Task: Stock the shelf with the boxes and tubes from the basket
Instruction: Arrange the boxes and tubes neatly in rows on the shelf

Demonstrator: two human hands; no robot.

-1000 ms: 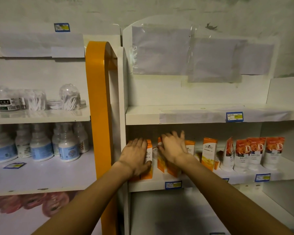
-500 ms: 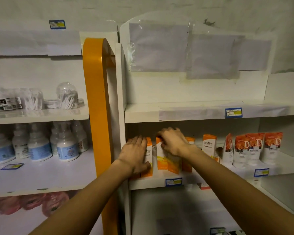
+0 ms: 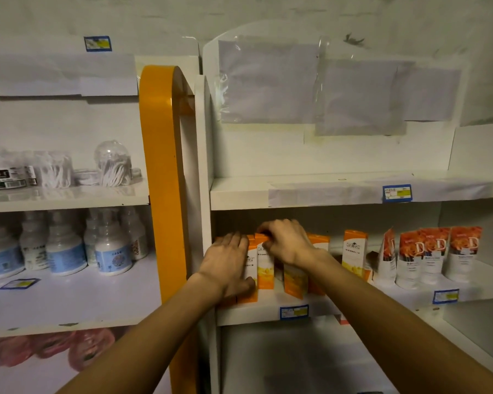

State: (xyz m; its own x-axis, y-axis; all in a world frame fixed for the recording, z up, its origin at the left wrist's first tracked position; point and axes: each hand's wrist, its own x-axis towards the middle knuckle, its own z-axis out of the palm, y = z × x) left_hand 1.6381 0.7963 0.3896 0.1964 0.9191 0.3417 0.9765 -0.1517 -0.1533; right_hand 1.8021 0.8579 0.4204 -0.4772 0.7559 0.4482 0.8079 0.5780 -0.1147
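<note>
Several orange-and-white boxes (image 3: 264,265) stand upright on the middle shelf (image 3: 251,311) of the right-hand unit. My left hand (image 3: 228,265) lies flat against the front of the leftmost box, fingers spread. My right hand (image 3: 288,243) is curled over the tops of the boxes beside it, fingertips gripping the top edge of one. Another box (image 3: 353,251) stands alone further right. Several white tubes with orange-red tops (image 3: 436,254) stand at the right end of the same shelf. The basket is out of view.
An orange upright panel (image 3: 162,177) divides the two shelf units. The left unit holds white bottles with blue labels (image 3: 111,248) and clear packs of cotton swabs (image 3: 54,169). Price tags (image 3: 293,311) sit on the shelf edges. The upper right shelf (image 3: 325,191) carries only paper.
My right hand moved from lying flat with spread fingers to curling over the box tops. My left hand stayed pressed on the leftmost box. The view shifted slightly.
</note>
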